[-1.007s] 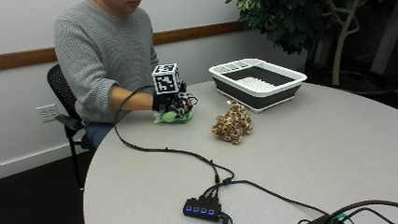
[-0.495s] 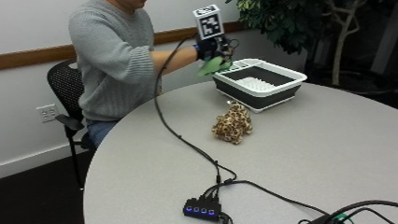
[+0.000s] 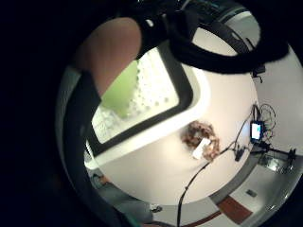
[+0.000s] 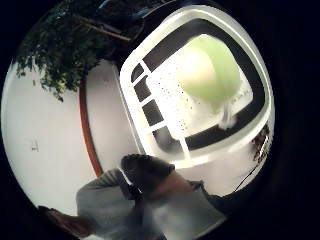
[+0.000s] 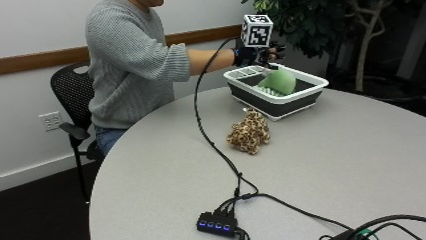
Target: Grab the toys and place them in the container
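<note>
In the outside view my gloved right hand (image 5: 258,52) hovers over the back corner of the white, dark-walled container (image 5: 296,103), fingers spread and holding nothing. A green plush toy (image 5: 278,80) lies inside the container just below the hand. Both palm views look down into the container (image 3: 199,101) (image 4: 129,92), with the green toy (image 3: 118,92) (image 4: 212,67) on its perforated white floor. A spotted brown plush toy (image 5: 249,133) (image 3: 201,138) sits on the table in front of the container, apart from it.
A black cable runs from the hand across the round grey table (image 5: 346,160) to a small hub with blue lights (image 5: 215,223) near the front edge. A leafy plant (image 5: 319,20) stands behind the container. The person sits on a black chair (image 5: 70,100).
The hand carried the green toy from the table by the person up and across to the container and let it go; the toy now lies inside. The spotted toy stayed put.
</note>
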